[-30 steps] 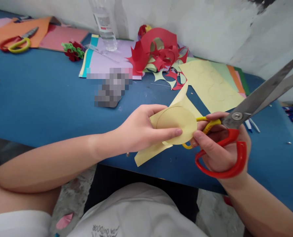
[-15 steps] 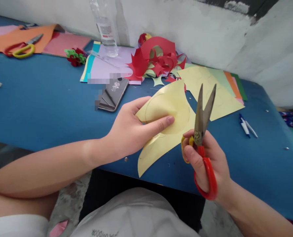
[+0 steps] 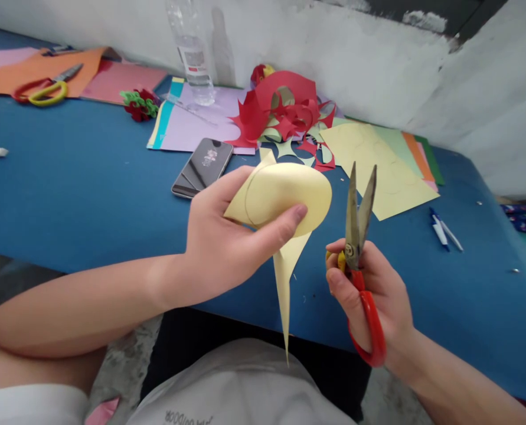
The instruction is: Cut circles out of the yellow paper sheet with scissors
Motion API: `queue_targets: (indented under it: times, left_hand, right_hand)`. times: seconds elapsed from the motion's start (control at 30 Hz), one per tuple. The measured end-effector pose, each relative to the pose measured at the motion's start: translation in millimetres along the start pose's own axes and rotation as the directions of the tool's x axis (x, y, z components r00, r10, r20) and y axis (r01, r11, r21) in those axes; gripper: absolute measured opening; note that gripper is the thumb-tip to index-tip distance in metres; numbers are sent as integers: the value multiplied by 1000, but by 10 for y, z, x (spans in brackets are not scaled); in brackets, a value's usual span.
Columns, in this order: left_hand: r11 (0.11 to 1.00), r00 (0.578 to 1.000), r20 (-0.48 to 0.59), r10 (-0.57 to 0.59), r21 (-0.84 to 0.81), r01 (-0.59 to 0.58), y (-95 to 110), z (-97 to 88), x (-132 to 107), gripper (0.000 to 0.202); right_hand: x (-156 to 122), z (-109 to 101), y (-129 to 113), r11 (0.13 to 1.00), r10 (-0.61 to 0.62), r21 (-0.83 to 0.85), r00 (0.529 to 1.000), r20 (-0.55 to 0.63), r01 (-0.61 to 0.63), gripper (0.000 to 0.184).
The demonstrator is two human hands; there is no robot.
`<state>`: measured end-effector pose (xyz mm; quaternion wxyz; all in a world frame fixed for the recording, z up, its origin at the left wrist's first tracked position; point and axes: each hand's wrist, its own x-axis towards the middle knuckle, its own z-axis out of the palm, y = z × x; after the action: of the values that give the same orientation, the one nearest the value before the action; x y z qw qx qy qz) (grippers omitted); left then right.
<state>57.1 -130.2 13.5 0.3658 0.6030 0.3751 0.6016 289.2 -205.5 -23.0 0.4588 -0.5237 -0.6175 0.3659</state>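
In my left hand (image 3: 234, 236) is a piece of yellow paper (image 3: 298, 189), pinched with the thumb on top. Its right side has a rounded cut edge, a curved pencil line shows near the fingers, and a narrow pointed strip hangs below. The fingers under the paper are hidden. My right hand (image 3: 373, 301) grips scissors (image 3: 355, 236) with one red and one yellow handle loop. Their blades point away from me and stand a little apart, to the right of the paper and not touching it.
On the blue table (image 3: 90, 195) lie a phone (image 3: 205, 165), red paper scraps (image 3: 289, 112), a yellow sheet (image 3: 378, 165) and pens (image 3: 444, 230). Farther back stand a plastic bottle (image 3: 196, 65) and, to the left, other scissors (image 3: 45, 88) on orange paper (image 3: 85, 62). A white wall rises behind.
The yellow paper has turned in my left hand, so its rounded edge faces right and the strip hangs down. The scissors have shifted slightly left and lower, their blades closer together.
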Motion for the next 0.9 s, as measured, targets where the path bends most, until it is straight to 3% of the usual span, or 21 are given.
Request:
queue_targets:
  times: [0.27,0.4,0.6,0.9]
  left_hand:
    - [987,995,77,-58,-143,69,-99,16,-87,45]
    - [980,987,143,-68,-174,93,-93,15,-98,41]
    - [977,986,142,-91,-180,116,-88,18,-111,43]
    - [981,974,115,-193,33,191,-8,74,-85,42]
  right_hand:
    - [35,24,-56,998,9,60,999,54,-12,17]
    - [22,23,-46,996,5,94,997,78,-12,16]
    - [7,26,-58,992,36,117,995,98,-48,18]
    - [-4,60,-25,986,63,143,990,128,-81,19]
